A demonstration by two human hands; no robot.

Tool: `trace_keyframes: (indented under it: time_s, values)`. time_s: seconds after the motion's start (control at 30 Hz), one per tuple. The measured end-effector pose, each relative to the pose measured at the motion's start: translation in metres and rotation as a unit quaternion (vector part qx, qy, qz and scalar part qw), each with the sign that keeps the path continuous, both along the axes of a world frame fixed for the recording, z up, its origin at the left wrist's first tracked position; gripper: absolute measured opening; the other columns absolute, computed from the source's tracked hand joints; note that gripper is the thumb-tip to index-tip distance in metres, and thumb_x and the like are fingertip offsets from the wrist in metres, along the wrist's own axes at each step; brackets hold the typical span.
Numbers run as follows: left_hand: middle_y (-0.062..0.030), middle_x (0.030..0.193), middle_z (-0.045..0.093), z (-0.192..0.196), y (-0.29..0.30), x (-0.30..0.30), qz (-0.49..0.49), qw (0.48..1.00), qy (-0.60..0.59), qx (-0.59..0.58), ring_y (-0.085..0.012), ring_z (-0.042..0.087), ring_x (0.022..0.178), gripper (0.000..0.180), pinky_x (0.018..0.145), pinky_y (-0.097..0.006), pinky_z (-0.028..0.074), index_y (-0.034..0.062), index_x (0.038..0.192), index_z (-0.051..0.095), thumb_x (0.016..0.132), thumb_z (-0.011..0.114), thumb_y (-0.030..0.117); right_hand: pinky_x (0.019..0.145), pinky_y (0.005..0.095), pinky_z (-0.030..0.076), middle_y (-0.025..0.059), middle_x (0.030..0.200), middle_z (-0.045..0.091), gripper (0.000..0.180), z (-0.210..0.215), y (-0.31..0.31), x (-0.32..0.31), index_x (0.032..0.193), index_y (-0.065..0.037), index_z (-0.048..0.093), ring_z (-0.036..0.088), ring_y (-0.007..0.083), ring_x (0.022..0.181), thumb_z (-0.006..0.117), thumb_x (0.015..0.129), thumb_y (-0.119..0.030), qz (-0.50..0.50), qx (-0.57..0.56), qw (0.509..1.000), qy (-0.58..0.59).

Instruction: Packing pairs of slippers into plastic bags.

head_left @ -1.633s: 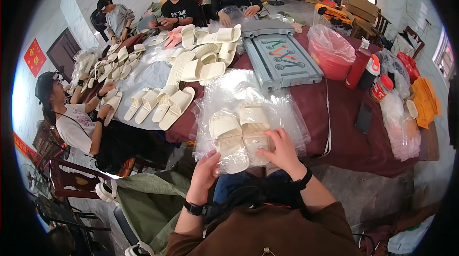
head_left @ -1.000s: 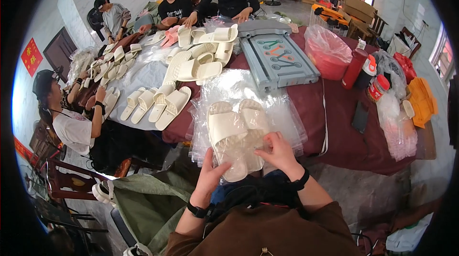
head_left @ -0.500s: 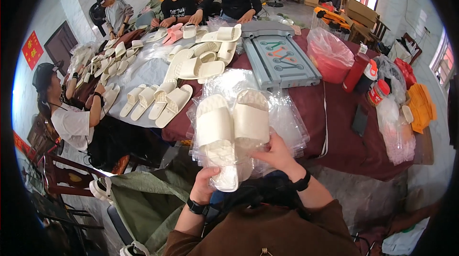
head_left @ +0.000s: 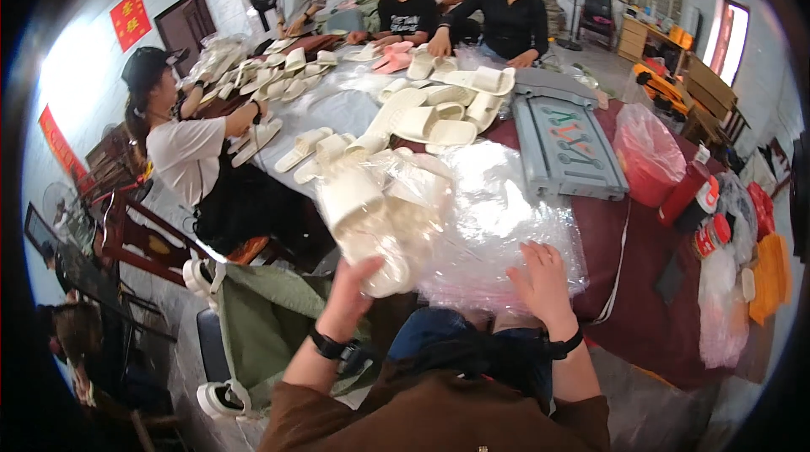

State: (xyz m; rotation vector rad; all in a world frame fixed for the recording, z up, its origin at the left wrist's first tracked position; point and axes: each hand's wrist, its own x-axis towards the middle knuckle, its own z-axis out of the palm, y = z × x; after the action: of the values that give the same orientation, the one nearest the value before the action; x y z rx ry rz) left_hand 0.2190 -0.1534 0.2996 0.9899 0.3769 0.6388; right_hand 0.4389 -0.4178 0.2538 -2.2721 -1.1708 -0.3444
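A pair of cream slippers (head_left: 353,203) in a clear plastic bag is gripped at its near end by my left hand (head_left: 353,279). The bagged pair is tilted, held above the table's near edge. Over the stack of clear plastic bags (head_left: 506,216), my right hand (head_left: 542,279) has its fingers apart and holds nothing. Whether its fingertips touch the top bag I cannot tell. Just beyond the bagged pair lie several loose cream slippers (head_left: 422,121), some on top of one another. Part of the bag stack is hidden behind the pair I hold.
Right of the bags stand a grey plastic folding stool (head_left: 569,144), a pink-filled plastic bag (head_left: 648,148) and a red bottle (head_left: 682,192). An open green sack (head_left: 261,325) sits low at my left. Co-workers handle slippers around the table (head_left: 603,224).
My left hand has carried the bagged slippers to the left. My right hand has let go of them and moved over the bag stack. The whole view has shifted leftward.
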Motion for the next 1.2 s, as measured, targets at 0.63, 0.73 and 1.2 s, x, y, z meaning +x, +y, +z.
trace_keyframes:
  time_s: [0.63, 0.73, 1.2]
  values:
    - [-0.0187, 0.09, 0.073, -0.19, 0.197, -0.259, 0.049, 0.718, 0.694, 0.025, -0.0327, 0.073, 0.075, 0.025, 0.061, -0.047, 0.059, -0.0075, 0.093, 0.072, 0.076, 0.075, 0.011, 0.113, 0.0526, 0.031, 0.0164, 0.151, 0.046, 0.067, -0.042, -0.002, 0.002, 0.143, -0.004, 0.05, 0.041, 0.0418, 0.136, 0.068, 0.089, -0.038, -0.057, -0.096, 0.993, -0.031]
    - [-0.0181, 0.095, 0.074, -0.253, 0.204, -0.299, -0.007, 0.62, 0.771, 0.146, -0.0316, 0.074, 0.081, 0.034, 0.063, -0.048, 0.059, -0.0069, 0.101, 0.071, 0.082, 0.078, 0.021, 0.113, 0.0525, 0.031, 0.0168, 0.151, 0.047, 0.068, -0.037, 0.007, -0.002, 0.144, -0.004, 0.049, 0.041, 0.0416, 0.136, 0.068, 0.089, -0.038, -0.036, -0.086, 0.995, -0.022]
    - [-0.0121, 0.088, 0.074, -0.205, 0.185, -0.122, -0.155, 0.478, 0.738, 0.451, -0.029, 0.071, 0.084, 0.035, 0.069, -0.044, 0.056, 0.0061, 0.102, 0.073, 0.089, 0.069, 0.039, 0.112, 0.0524, 0.032, 0.0176, 0.149, 0.048, 0.068, -0.043, 0.005, 0.001, 0.142, -0.003, 0.051, 0.041, 0.0417, 0.135, 0.069, 0.088, -0.04, -0.054, -0.077, 0.995, -0.036]
